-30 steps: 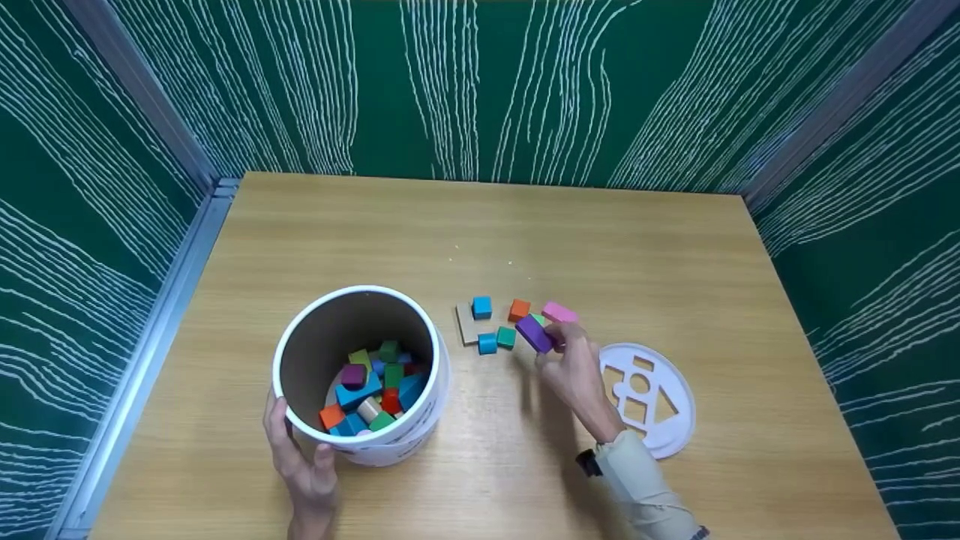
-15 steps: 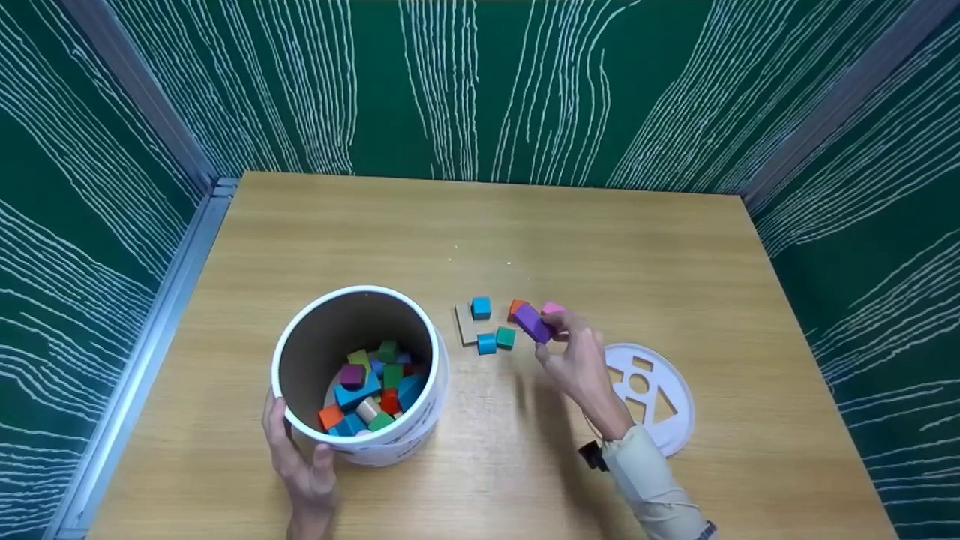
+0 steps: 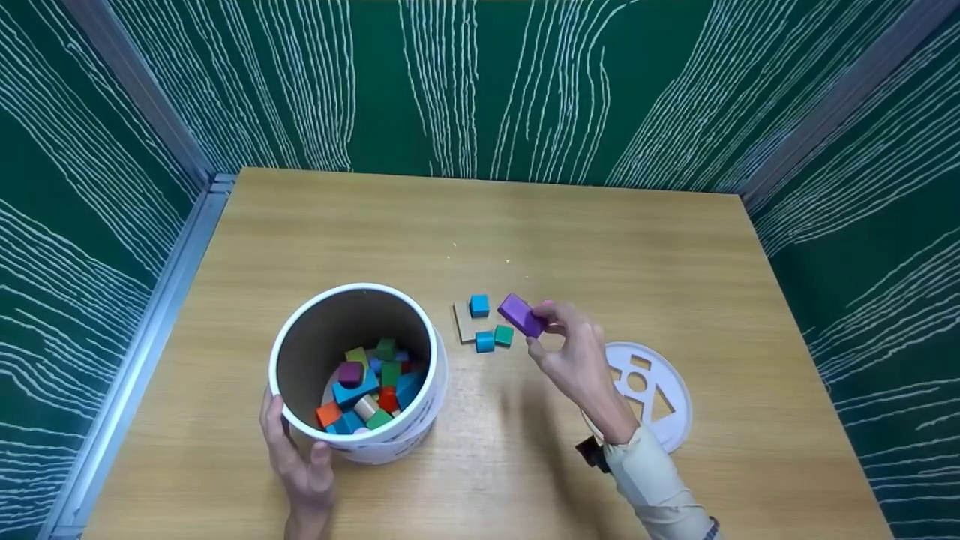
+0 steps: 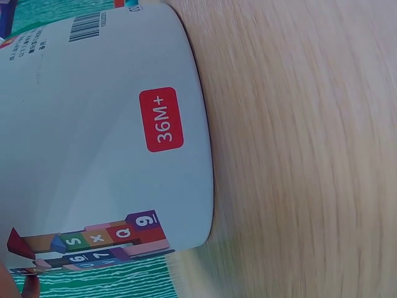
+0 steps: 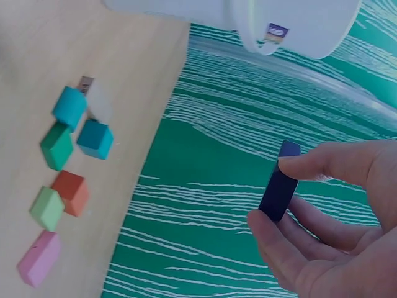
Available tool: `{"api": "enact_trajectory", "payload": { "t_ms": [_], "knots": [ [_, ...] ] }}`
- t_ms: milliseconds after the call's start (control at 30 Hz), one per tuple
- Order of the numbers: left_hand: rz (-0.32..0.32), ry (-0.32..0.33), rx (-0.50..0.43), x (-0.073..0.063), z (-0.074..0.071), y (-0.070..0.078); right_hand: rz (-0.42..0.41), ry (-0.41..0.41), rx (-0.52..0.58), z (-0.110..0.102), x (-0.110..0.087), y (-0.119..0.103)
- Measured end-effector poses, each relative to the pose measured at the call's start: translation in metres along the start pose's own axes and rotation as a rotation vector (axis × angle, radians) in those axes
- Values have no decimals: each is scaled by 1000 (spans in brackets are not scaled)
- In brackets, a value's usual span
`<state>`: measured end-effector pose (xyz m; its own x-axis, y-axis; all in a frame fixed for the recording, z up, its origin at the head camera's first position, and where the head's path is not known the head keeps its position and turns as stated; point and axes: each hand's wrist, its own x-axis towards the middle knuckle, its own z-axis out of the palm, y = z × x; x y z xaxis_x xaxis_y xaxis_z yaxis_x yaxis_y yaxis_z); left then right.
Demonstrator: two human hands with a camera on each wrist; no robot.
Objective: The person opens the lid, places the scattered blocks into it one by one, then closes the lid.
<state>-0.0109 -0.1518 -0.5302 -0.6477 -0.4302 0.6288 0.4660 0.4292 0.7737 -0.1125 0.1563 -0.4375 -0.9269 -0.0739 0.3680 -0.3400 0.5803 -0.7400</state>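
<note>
One purple block (image 3: 520,315) | right grip (image 3: 577,356), narrow pinch | left grip (image 3: 300,465) against bucket (image 3: 379,453)

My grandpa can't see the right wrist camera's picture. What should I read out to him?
A right hand pinches a dark purple block in the air. Seven other blocks lie on the wooden table at the left, and part of a white tub shows at the top.

A: What's on your table (image 3: 480,232)?
B: Wood-grained — white tub (image 3: 382,451) at your left, holed white lid (image 3: 651,375) to the right. Between — pale plank (image 3: 462,324), blue cube (image 3: 479,306), blue cylinder (image 3: 485,341), green block (image 3: 504,335), orange block (image 5: 71,193), light green block (image 5: 48,208), pink block (image 5: 39,258).
</note>
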Motion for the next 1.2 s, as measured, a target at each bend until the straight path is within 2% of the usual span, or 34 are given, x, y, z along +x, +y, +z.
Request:
{"api": "enact_trajectory", "payload": {
  "t_ms": [167, 333, 433, 600, 800, 1200],
  "knots": [
    [-5, -7, 2, 3, 1, 11, -20, -33, -14, -3, 0, -12],
    [1, -10, 2, 10, 3, 26, -74, -55, -10, -4, 2, -19],
    [15, -2, -1, 12, 4, 29, -104, -62, -10, -4, 4, -23],
    [51, 17, -27, 11, 5, 17, -137, -59, -18, -5, 8, -28],
    [36, 16, -18, 3, 2, -3, -154, -72, -38, -6, 8, -34],
    [1, 5, -9, -1, 0, -5, -217, -61, -45, -7, 8, -43]
  ]
}}
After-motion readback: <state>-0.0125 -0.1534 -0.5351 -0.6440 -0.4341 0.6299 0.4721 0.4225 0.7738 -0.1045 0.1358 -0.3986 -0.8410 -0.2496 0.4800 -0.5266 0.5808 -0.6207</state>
